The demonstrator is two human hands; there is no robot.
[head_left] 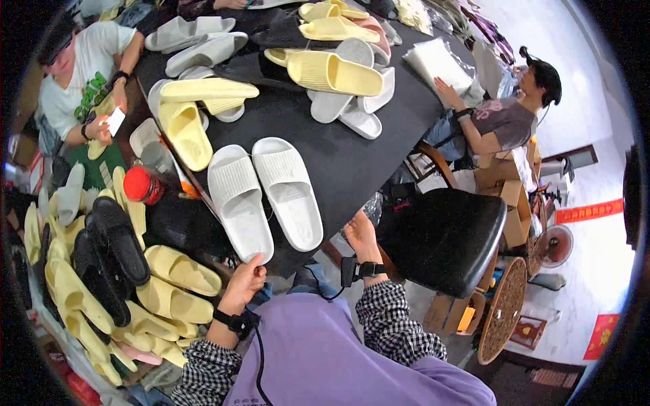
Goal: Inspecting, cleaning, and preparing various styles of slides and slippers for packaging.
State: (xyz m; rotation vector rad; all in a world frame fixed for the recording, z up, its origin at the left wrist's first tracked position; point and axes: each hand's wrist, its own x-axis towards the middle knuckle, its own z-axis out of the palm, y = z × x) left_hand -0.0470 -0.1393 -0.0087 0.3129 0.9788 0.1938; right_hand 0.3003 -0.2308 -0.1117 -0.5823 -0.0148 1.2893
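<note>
A pair of white slide slippers lies side by side at the near edge of the black table, soles down and heels toward me. My left hand (245, 283) pinches the heel of the left slipper (238, 203) between thumb and fingers. The right slipper (290, 196) rests beside it, untouched. Just right of the table edge, my right hand (362, 237) has its fingers closed on a crinkled clear plastic bag (372, 207), most of which is hidden.
Yellow and grey slippers (335, 73) are piled across the far table (379, 166). More yellow and black slippers (179, 284) heap at my left, near a red-lidded jar (142, 186). A black chair (440, 233) stands right. Two people sit opposite, one holding a white card (116, 122).
</note>
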